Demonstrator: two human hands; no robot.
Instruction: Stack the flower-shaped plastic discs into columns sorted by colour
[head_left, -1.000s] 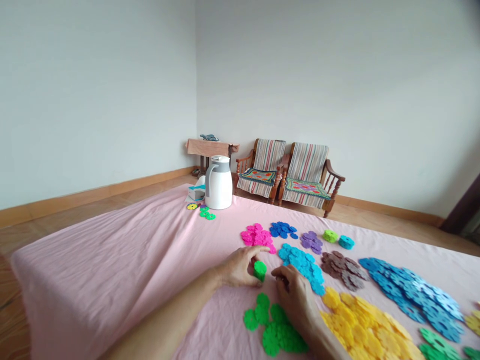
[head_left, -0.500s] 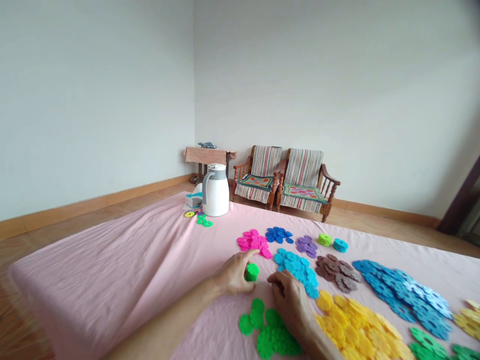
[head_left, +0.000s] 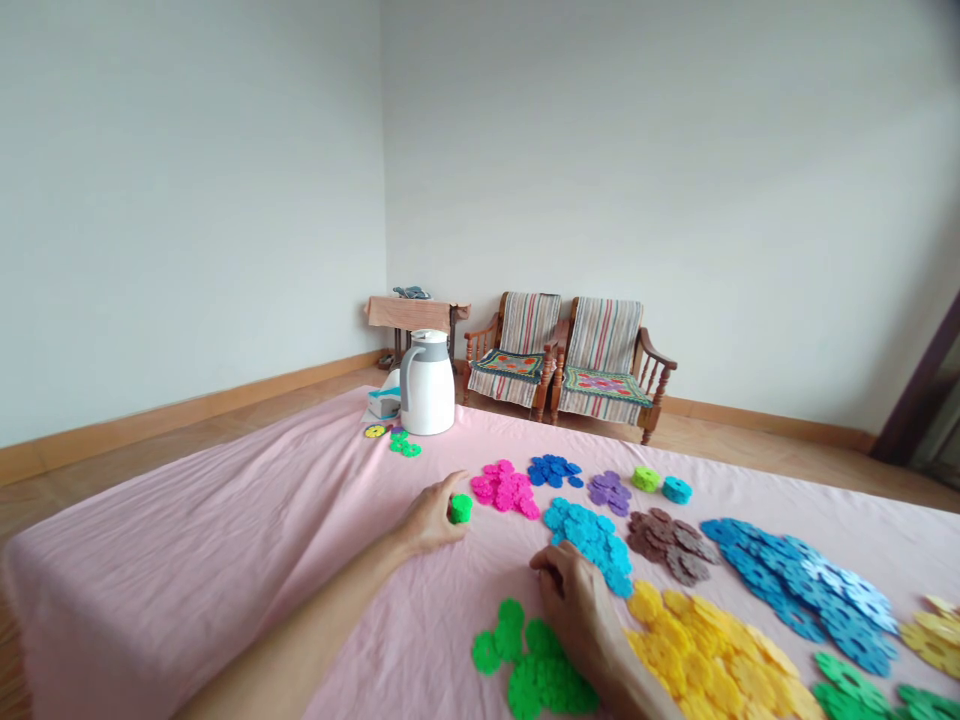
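Through the head camera I have the left hand [head_left: 429, 517] grasping a short green stack [head_left: 461, 509], thumb and fingers about its sides; I can't tell whether it rests on the pink cloth [head_left: 225, 560] or hangs just above. Taking that stack as my clock's centre, the right hand [head_left: 577, 597] sits at four o'clock, well apart, fingers curled inward; I can't tell whether they pinch anything. Loose green discs [head_left: 538, 678] lie at five, partly behind the right wrist. The pink pile [head_left: 502, 488] is near the stack, between two and three, and the light-blue pile [head_left: 586, 533] at three. A white jug [head_left: 429, 397] stands at eleven. From the right hand, I see the yellow pile [head_left: 712, 650] between three and four, brown discs [head_left: 664, 535] at two, and a lime stack [head_left: 645, 479] at one.
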